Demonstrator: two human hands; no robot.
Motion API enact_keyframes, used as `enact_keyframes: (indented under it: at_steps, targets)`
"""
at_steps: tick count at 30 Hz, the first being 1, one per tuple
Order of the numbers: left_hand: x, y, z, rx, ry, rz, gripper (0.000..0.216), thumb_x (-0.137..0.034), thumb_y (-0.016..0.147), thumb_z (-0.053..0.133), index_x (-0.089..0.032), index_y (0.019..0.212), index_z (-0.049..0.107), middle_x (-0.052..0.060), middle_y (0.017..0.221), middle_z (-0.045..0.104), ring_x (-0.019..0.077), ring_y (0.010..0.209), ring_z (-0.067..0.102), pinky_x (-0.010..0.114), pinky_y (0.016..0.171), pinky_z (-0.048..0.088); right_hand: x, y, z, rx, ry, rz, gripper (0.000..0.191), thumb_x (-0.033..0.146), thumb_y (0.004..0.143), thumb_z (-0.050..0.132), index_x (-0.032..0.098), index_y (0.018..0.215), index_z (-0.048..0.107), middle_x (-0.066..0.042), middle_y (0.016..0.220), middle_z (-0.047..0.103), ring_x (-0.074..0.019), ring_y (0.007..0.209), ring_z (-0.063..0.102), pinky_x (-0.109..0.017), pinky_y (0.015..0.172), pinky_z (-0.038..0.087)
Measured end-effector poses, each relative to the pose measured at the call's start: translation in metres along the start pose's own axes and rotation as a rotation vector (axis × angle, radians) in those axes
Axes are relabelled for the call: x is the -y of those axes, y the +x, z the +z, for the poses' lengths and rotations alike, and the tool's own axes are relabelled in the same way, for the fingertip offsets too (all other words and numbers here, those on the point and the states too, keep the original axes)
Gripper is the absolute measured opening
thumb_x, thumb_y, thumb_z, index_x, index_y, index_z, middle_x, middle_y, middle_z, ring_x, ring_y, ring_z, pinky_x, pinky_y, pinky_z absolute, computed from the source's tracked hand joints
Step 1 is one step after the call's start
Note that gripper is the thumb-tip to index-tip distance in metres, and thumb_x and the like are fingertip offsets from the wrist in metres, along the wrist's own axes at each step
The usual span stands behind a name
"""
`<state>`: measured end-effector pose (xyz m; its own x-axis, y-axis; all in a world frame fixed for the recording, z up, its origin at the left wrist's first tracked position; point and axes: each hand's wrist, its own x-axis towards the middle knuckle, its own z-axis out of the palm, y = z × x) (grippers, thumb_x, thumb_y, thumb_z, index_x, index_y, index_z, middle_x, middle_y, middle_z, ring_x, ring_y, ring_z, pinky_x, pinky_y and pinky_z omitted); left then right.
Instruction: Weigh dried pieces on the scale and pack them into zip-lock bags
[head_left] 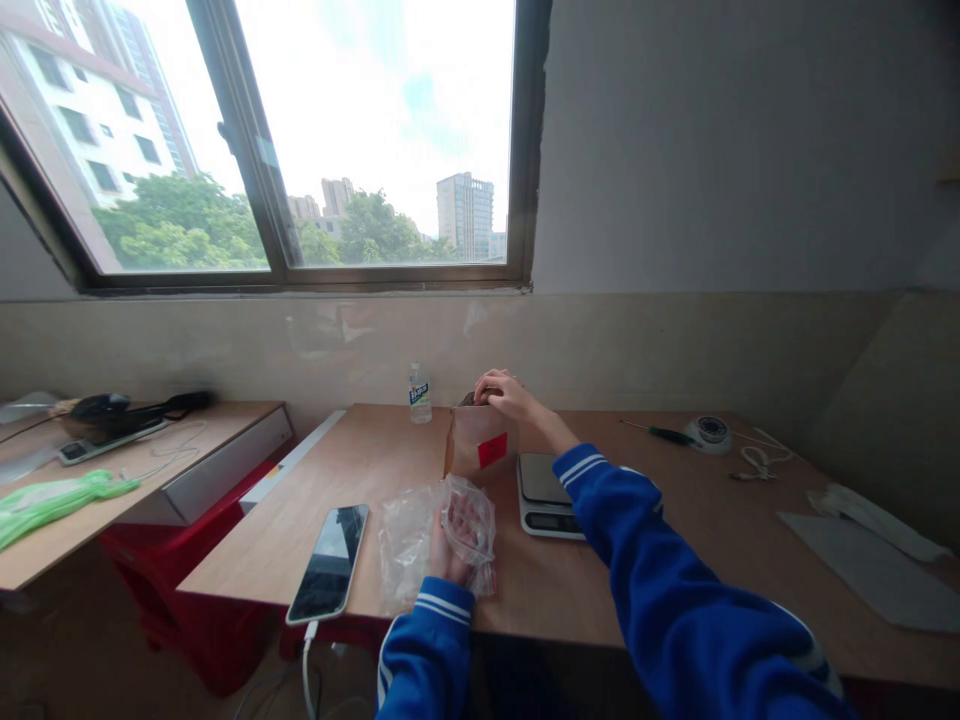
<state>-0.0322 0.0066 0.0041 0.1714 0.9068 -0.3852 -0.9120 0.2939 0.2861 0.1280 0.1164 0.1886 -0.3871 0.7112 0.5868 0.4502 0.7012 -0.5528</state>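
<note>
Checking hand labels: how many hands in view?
2. Left hand at the clear plastic bag, left of the digital scale; right hand at the top of the cardboard box. No other hand shows.

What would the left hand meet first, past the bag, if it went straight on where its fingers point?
Probably the box, its near side facing the left hand, though depth is unclear.
</note>
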Motion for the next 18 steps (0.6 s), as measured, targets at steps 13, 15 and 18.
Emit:
enact_keyframes:
  at_steps: [13,15,18]
  targets:
    - [-0.004,0.001,-0.002,0.066,-0.004,0.005,0.029,-0.037,0.086,0.046,-0.020,0.105,0.061,0.004,0.085,0.069,0.0139,0.074,0.066,0.026,0.073,0.053,0.017,-0.062,0.012,-0.286,-0.403,0.060,0.041,0.026,0.092,0.030,0.025,0.128,0.049,-0.004,0.145,0.034,-0.0212,0.134,0.025,-0.044,0.108,0.018]
    - [-0.003,-0.004,0.003,0.090,0.031,0.020,0.033,-0.041,0.085,0.047,-0.018,0.103,0.062,0.006,0.088,0.069,0.0165,0.078,0.066,0.030,0.075,0.053,0.034,-0.088,0.027,-0.405,-0.291,0.100,0.043,0.029,0.093,0.026,0.026,0.133,0.043,-0.004,0.145,0.033,-0.0199,0.134,0.026,-0.043,0.109,0.017]
    - [0.004,-0.011,0.012,0.168,0.110,0.037,0.038,-0.043,0.084,0.046,-0.016,0.105,0.062,0.009,0.094,0.068,0.0199,0.086,0.065,0.034,0.081,0.052,0.055,-0.138,0.066,-0.390,-0.035,0.231,0.047,0.040,0.087,0.045,0.026,0.133,0.042,-0.006,0.143,0.035,-0.0227,0.133,0.028,-0.042,0.109,0.019]
